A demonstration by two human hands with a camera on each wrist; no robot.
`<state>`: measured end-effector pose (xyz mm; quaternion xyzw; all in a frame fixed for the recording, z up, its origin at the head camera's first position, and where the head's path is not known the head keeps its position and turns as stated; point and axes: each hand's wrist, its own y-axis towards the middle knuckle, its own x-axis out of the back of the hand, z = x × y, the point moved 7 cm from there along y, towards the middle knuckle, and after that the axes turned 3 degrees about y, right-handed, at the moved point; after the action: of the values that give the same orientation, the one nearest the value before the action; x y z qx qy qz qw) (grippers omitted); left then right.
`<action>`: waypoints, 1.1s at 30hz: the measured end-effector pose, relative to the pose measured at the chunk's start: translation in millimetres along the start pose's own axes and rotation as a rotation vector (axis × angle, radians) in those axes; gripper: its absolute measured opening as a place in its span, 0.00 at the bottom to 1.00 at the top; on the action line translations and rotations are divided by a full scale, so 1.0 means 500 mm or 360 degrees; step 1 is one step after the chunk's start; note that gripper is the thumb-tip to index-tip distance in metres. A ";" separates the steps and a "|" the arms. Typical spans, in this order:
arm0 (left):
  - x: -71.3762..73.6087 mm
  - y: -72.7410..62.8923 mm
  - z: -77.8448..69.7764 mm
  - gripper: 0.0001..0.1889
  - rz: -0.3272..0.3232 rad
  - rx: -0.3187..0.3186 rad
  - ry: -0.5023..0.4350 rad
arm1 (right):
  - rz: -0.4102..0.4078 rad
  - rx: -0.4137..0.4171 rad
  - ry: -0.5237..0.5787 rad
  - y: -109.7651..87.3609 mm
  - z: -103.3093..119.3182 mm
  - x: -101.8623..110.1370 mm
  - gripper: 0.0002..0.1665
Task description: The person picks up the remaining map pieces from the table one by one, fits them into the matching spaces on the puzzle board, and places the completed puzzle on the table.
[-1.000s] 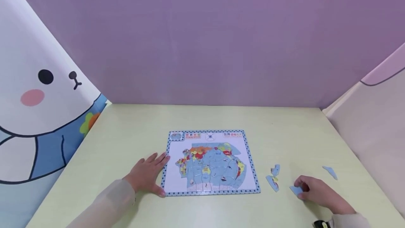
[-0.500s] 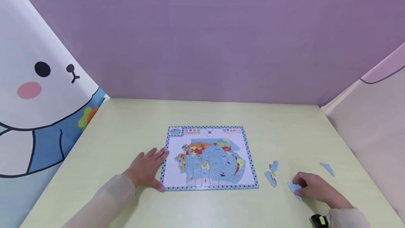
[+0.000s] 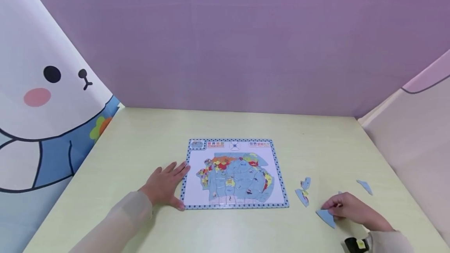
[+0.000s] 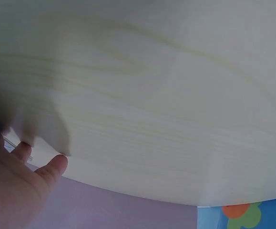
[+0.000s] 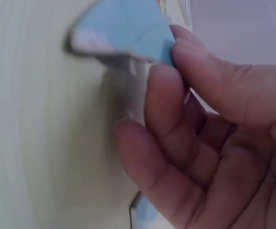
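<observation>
A world-map jigsaw puzzle board [image 3: 236, 207] with a dotted blue border lies flat on the table, and joined map pieces fill much of its middle. My left hand [image 3: 162, 184] has its fingers spread and touches the board's left edge; in the left wrist view only part of this hand [image 4: 18, 181] shows. Right of the board, my right hand [image 3: 348, 209] pinches a light-blue puzzle piece [image 3: 325, 218] between thumb and fingers. In the right wrist view that puzzle piece [image 5: 123, 26] is tilted, with a whitish corner, just off the table.
Two loose puzzle pieces [image 3: 301, 197] lie close together right of the board. Another blue piece [image 3: 365, 187] sits farther right, and a bit of blue [image 3: 340, 192] shows behind my right hand. Purple fabric [image 3: 232, 50] stands along the table's back.
The blue piece in my right hand has turned and shows more of its face. My right hand has shifted slightly; my left hand stays at the board's edge. The head view has tilted a little.
</observation>
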<state>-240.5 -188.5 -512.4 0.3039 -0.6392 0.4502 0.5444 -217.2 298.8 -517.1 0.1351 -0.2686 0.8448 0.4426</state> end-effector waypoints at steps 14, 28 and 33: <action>0.006 0.008 -0.003 0.61 0.0001 -0.0004 -0.0091 | -0.0248 0.0108 -0.0085 0.031 0.059 -0.024 0.16; -0.005 0.014 0.003 0.61 0.0073 0.0026 -0.0086 | -0.0554 0.0081 -0.0088 0.073 0.111 -0.060 0.13; -0.011 0.007 0.007 0.61 0.0028 0.0039 -0.0126 | -0.0580 0.0063 -0.0117 0.103 0.135 -0.074 0.13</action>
<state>-244.0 -190.9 -518.6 0.3225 -0.6573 0.4505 0.5108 -238.9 211.1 -496.6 0.2208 -0.2390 0.7504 0.5754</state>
